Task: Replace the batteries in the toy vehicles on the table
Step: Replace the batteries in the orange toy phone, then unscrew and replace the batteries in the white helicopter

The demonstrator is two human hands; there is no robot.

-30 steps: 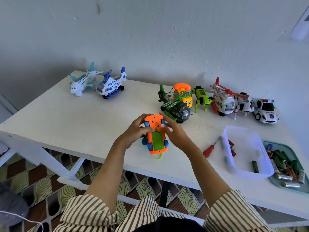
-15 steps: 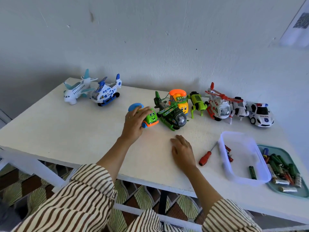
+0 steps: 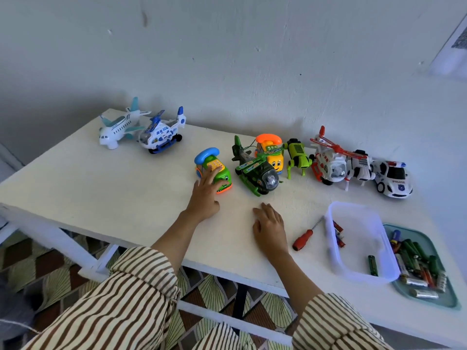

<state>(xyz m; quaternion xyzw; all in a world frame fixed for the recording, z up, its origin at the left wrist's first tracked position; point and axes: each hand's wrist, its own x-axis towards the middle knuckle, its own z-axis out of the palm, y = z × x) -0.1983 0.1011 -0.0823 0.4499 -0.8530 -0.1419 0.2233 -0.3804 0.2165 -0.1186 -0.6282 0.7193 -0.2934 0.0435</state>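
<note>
Wheels down on the table (image 3: 101, 188) stood the green phone car (image 3: 222, 179), blue handset on top, a little apart from the main row of toys and just left of the green helicopter (image 3: 255, 170). The left hand (image 3: 206, 195) lay on its near side, fingers straight and spread, touching and not gripping. The right hand (image 3: 269, 224) rested flat and relaxed on the tabletop, holding nothing.

Upright as it sat, this one looked finished and parked, or being nudged into line. My call: the step in hand was the changeover between toys. The next move would likely be a pick from the row, flipped to reach its hatch, with the red screwdriver (image 3: 304, 238) lying just beside the right hand. A clear tub (image 3: 353, 272) held one green battery (image 3: 372, 265), and the teal tray (image 3: 452, 299) beyond it held a heap of loose batteries (image 3: 414, 261).

Room was good: bare tabletop between both hands and the near edge, more off to the left before the white airplane (image 3: 121, 127). Tight spots were the crowded row at the back and the tray, which sat close to the table's near edge.
</note>
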